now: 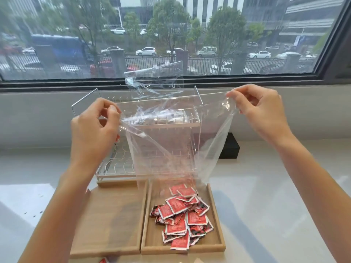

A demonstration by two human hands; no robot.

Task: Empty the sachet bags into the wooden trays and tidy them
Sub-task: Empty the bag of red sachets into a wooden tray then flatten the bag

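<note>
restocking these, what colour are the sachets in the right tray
Red with white edges, sachets seen in the head view.

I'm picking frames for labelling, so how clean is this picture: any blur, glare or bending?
Head view: the clear bag is see-through with pale glare streaks, so its edges are hard to trace; the red sachets are sharp enough to see but their print is unreadable; the window frame bows from the wide lens; the street outside is blurred.
</note>
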